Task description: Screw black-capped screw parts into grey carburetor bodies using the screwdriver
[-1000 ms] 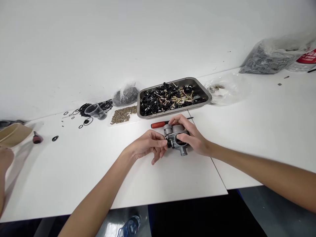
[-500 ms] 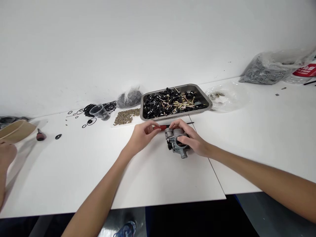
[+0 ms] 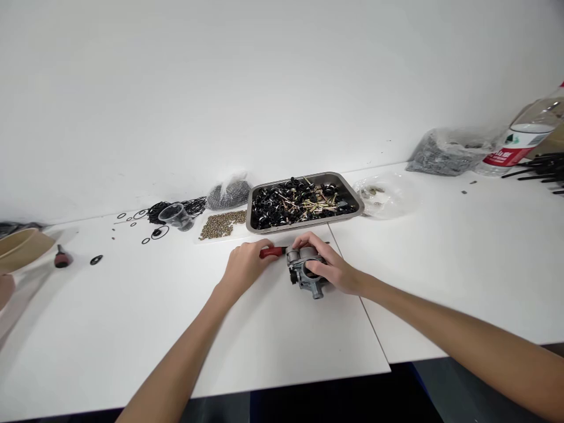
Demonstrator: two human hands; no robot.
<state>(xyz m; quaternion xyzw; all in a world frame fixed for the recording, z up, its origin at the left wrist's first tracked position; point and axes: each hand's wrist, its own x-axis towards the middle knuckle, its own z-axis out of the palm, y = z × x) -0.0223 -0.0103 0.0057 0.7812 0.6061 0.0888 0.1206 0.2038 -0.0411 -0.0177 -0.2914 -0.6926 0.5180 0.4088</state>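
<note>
The shaft of the red-handled screwdriver (image 3: 272, 252) is mostly hidden by the metal part (image 3: 304, 273) and the right hand (image 3: 329, 265); only a dark tip is seen beyond the knuckles. The far side of the metal part is covered too, and the lower fingers of the left hand (image 3: 247, 265) cannot be made out. At the left edge, a co-worker's hand (image 3: 5, 289) and a tan container (image 3: 26, 249) are cut off.

The metal part is held at the centre of the frame, just above or on the bench (image 3: 110, 341); which of these cannot be told. It is clasped by the right fingers, with the thumb laid at its round opening. The screwdriver's handle is pinched between the left thumb and fingers, just left of the metal part.

Behind both hands, the way is bounded by a metal tray (image 3: 304, 225) heaped with black pieces and brass-coloured bolts. Left of it, small brass-coloured pieces (image 3: 222, 225), a clear cup (image 3: 174, 216) and black rings (image 3: 194, 207) are spread. At upper right, a bag of grey pieces (image 3: 440, 154) is partly overlapped by a bottle (image 3: 515, 144).
</note>
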